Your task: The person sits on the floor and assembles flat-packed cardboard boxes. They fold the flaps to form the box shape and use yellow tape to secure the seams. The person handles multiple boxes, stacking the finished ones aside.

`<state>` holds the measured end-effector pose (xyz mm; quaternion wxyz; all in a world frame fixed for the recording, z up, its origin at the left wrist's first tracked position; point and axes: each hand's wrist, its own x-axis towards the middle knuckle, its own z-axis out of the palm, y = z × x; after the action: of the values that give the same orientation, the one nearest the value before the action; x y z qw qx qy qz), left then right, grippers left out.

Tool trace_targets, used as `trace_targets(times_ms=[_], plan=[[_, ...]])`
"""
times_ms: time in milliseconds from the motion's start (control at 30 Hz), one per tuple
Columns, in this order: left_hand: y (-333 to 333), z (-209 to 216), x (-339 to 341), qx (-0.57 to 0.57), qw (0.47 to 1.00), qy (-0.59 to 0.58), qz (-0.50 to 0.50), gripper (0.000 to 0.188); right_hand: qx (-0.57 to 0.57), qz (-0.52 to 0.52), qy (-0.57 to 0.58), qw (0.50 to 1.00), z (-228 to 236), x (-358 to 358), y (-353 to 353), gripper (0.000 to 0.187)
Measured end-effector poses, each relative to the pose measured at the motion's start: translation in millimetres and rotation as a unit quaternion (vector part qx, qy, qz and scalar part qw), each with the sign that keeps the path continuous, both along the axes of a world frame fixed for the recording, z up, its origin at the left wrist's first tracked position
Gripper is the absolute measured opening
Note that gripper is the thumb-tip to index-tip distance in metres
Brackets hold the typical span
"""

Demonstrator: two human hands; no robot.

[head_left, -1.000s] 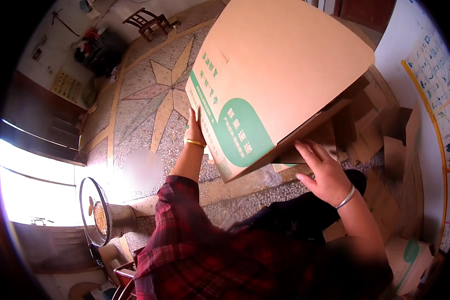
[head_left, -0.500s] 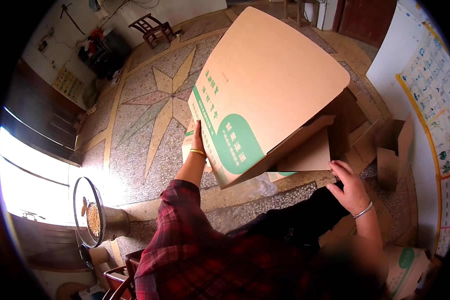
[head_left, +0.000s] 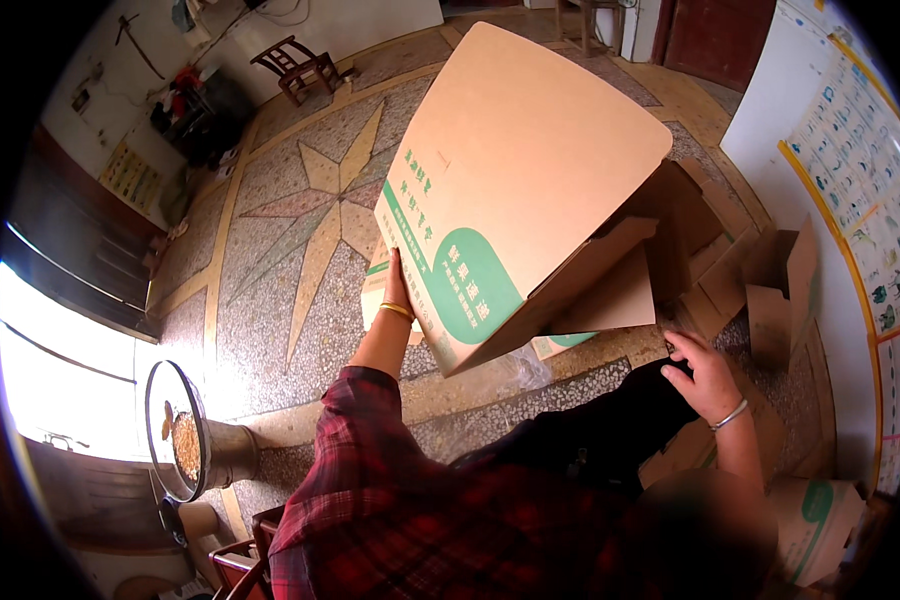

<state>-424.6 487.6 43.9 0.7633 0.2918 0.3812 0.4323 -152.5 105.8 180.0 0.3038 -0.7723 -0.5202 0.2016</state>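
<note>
A large brown cardboard box with green printing is tilted up in front of me. My left hand, a gold bangle at its wrist, grips the box's lower left side, with part of its fingers hidden. One cardboard flap juts out at the box's right end. Just off that flap's corner is my right hand, wearing a silver bangle. Its fingers are apart and bent, and nothing is in them.
More cardboard pieces and an upright open carton lie to the right. A printed carton sits at lower right. At left stands a metal bucket of yellow grain. A wooden chair is far off; clear plastic lies below the box.
My right hand has let go of the flap's corner and is now slightly apart from it. The flap has swung up a little. My left hand keeps its hold on the box.
</note>
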Motion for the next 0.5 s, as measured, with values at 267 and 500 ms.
trace_targets(times_ms=[267,500], plan=[[13,-24,-7,0.003,0.999,-0.04,-0.03,0.06,-0.008,-0.029,0.011,0.999,-9,3,-18,0.046],[8,-23,-5,-0.003,0.998,-0.026,-0.051,0.067,-0.007,-0.036,0.023,0.999,-14,5,-27,0.045]])
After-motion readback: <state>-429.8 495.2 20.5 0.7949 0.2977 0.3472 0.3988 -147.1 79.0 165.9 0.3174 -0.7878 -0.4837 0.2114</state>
